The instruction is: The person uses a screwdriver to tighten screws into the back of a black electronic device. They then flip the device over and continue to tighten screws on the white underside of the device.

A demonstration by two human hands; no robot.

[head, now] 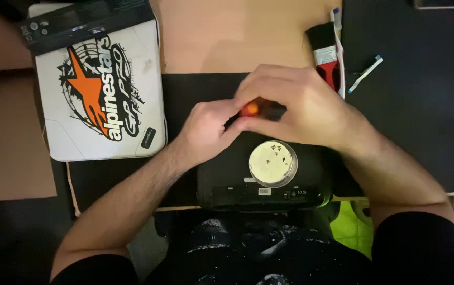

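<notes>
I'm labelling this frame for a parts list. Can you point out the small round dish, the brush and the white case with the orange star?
Round dish (273, 163), head view: centre of its pale floor.
Brush (328, 57), head view: its ferrule.
White case (100, 95), head view: middle of its lid.

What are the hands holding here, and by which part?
Both the left hand and right hand close around a small tool with an orange-red handle, gripped at the handle; its tip is hidden.

Dim, warm light falls from above, brightest on the desk (227, 37) at its far edge. The near edge sinks into shadow; everything looks soft and slightly blurred.
</notes>
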